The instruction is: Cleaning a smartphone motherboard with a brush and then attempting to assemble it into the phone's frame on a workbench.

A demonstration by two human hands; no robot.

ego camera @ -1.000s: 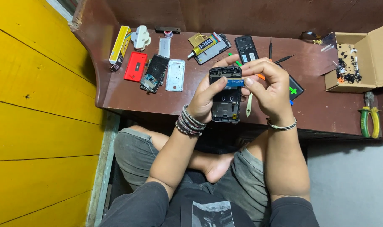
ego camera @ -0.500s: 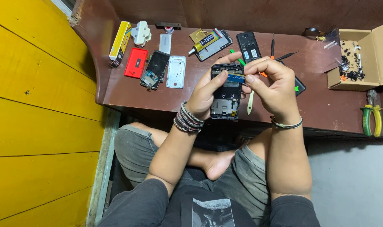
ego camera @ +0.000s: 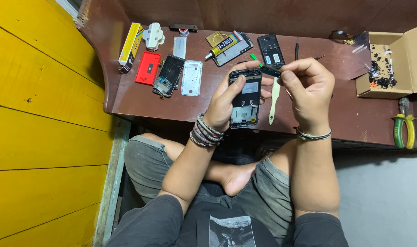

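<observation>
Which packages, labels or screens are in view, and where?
Long yellow-and-white carton: far left of the desk, lying flat.
Glue tube with black label band and yellow ends: desk's back centre, lying on a flat phone part.
Open brown cardboard box: right end, holding small dark parts.
Black opened phone with white sticker patches: behind the hands.
Black stripped phone frame: held in left hand, with a pale label patch.

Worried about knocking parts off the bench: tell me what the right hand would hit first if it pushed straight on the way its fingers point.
The right hand points left, toward the opened phone held in the left hand. It would probably meet the phone's top edge first, though relative height is unclear from one view.
</observation>
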